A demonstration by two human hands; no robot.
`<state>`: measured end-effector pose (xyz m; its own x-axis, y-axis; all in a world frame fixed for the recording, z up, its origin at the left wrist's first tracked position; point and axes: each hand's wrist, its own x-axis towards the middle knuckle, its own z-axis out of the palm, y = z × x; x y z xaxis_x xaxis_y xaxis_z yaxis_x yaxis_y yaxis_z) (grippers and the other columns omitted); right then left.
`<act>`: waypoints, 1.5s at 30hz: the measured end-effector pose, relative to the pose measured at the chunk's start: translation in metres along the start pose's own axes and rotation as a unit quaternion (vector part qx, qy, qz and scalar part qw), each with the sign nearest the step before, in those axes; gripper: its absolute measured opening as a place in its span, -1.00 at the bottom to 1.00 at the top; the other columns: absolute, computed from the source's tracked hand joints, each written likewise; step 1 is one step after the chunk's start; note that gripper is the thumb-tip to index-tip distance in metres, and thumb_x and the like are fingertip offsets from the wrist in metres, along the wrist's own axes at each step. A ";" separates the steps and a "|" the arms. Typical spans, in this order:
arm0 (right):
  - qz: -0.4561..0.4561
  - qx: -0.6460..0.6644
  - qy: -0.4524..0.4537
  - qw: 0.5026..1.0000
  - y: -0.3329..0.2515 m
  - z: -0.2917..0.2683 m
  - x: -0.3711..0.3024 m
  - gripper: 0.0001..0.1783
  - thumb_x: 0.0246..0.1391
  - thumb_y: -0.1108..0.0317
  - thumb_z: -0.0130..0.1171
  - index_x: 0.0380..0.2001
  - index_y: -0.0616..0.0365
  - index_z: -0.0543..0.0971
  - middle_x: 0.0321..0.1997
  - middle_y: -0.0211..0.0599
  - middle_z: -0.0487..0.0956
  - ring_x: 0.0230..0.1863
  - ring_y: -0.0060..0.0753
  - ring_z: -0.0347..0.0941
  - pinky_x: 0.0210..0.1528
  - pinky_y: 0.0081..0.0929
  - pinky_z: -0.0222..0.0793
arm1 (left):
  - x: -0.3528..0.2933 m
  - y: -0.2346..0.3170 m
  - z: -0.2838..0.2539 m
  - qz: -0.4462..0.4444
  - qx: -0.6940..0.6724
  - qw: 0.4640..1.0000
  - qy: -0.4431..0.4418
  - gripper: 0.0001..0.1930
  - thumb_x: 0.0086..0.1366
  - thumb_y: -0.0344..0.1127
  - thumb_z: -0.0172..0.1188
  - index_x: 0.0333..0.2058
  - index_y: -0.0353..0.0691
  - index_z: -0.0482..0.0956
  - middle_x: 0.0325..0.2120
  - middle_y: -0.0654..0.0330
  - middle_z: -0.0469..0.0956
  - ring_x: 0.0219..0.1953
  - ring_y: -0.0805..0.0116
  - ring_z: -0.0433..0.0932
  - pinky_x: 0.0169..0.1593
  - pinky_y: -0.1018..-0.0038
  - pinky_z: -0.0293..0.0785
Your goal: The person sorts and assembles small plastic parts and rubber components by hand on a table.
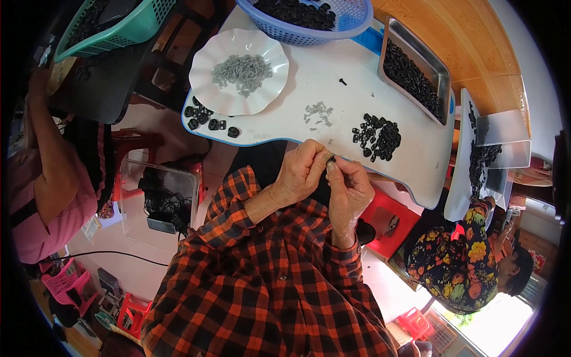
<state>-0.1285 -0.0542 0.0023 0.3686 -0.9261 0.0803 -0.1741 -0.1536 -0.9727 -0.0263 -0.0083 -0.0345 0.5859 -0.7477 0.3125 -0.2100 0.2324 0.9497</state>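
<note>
My left hand and my right hand meet in front of my chest, at the near edge of the white table. Both are closed in a pinch. A small black part shows between the fingertips, mostly covered by them. Just beyond the hands lie a loose patch of small translucent strips and, to its right, a pile of small black parts. A scalloped white plate at the left holds a heap of similar grey translucent pieces.
More black parts lie by the plate. Beyond stand a blue basket and a metal tray, both holding black parts. One person works at a table on the right, another sits at the left. A clear bin holds cables.
</note>
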 end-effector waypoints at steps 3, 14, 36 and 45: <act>-0.041 -0.024 0.000 0.999 0.004 0.000 0.002 -0.91 0.00 0.59 0.21 -0.36 0.30 0.56 -0.41 -0.42 0.56 -0.39 -0.69 0.41 -0.29 -0.71 0.35 | -0.001 -0.001 0.000 -0.034 -0.011 0.999 -0.007 -0.90 0.31 -0.43 0.03 -0.36 -0.35 0.40 -0.61 0.11 0.43 -0.59 0.35 0.44 -0.50 0.48 0.35; 0.059 0.009 -0.010 0.998 -0.005 -0.004 0.003 -0.88 0.02 0.57 0.20 -0.32 0.31 0.57 -0.42 -0.42 0.56 -0.39 -0.70 0.41 -0.30 -0.73 0.35 | 0.001 0.002 -0.007 -0.148 -0.103 0.982 -0.060 -0.88 0.36 -0.39 -0.01 -0.32 -0.34 0.40 -0.62 0.21 0.42 -0.61 0.55 0.39 -0.55 0.58 0.31; 0.059 0.026 -0.018 0.998 -0.008 -0.007 0.005 -0.87 0.02 0.59 0.20 -0.30 0.31 0.57 -0.45 -0.43 0.55 -0.42 -0.71 0.41 -0.33 -0.75 0.34 | 0.003 0.002 -0.005 -0.113 -0.096 0.988 -0.050 -0.86 0.35 -0.39 0.00 -0.34 -0.37 0.40 -0.64 0.24 0.38 -0.63 0.58 0.34 -0.58 0.59 0.27; 0.106 0.080 -0.048 0.990 -0.010 -0.011 0.006 -0.82 0.05 0.49 0.20 -0.24 0.31 0.57 -0.44 -0.40 0.56 -0.46 -0.70 0.40 -0.40 -0.76 0.33 | 0.001 0.003 -0.005 -0.111 -0.106 0.987 -0.053 -0.81 0.39 -0.33 -0.05 -0.35 -0.34 0.39 -0.63 0.31 0.42 -0.67 0.64 0.35 -0.62 0.68 0.29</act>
<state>-0.1344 -0.0616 0.0147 0.4262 -0.8934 -0.1422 -0.1126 0.1036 -0.9882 -0.0224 -0.0054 -0.0317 0.5109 -0.8536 0.1023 0.0903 0.1716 0.9810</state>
